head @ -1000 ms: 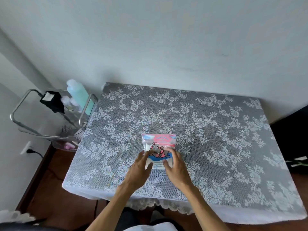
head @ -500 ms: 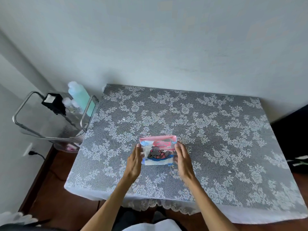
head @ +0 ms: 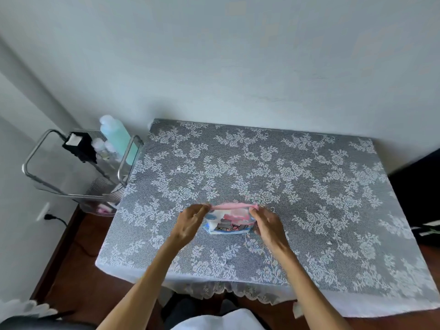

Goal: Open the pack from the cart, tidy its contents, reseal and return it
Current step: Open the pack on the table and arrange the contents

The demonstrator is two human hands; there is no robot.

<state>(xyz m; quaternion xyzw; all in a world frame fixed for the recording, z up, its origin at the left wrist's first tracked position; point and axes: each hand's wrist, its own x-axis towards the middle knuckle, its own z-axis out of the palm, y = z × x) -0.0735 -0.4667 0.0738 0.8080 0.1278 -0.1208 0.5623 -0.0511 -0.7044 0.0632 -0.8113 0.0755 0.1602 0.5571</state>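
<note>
The pack [head: 228, 221] stands on the worktop [head: 309, 186] at six o'clock, left hand [head: 190, 222] and right hand [head: 270, 226] pinching its pink top corners — uneven pulling could tip it, spilling contents.

Pale wall [head: 238, 55] behind lace-covered table [head: 309, 186], dark wooden floor [head: 78, 270].

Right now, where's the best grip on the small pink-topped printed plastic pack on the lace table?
Probably the two ends of the pink top strip of the small printed plastic pack, from either side. It stands upright with that edge on top, and the left hand and right hand already pinch there.
</note>
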